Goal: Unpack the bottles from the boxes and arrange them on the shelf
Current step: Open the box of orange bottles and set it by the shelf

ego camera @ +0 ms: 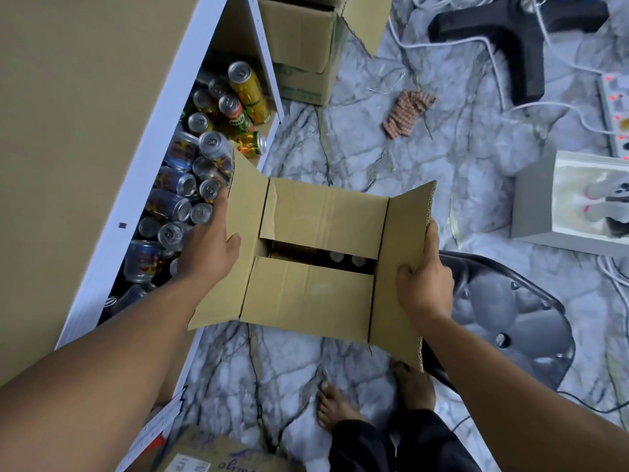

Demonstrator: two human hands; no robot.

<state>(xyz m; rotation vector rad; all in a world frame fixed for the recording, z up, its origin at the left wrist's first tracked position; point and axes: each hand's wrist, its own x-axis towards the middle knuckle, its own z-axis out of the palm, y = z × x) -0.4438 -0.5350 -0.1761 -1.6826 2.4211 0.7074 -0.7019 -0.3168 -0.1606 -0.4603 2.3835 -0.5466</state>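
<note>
1. While you stand on the marble floor [391,148], you hold a box [323,212] up in front of you with both hands.
2. Your left hand [207,253] grips the left outer flap. The thumb lies on top, and the fingers are hidden behind the flap.
3. Your right hand [425,284] grips the right outer flap the same way, thumb on top.
4. The two inner flaps are folded down, with a gap between them.
5. The bottles [343,258] are inside the box. Two pale round caps show in the dark gap.
6. The shelf [163,131] is on your left, just beside the box. It is full of cans [190,185], some standing and some lying.
7. A second box [299,46] sits open on the floor at the far end of the shelf.
8. A checked cloth [406,112] lies on the floor, and a black chair [510,321] is by your right arm.
</note>
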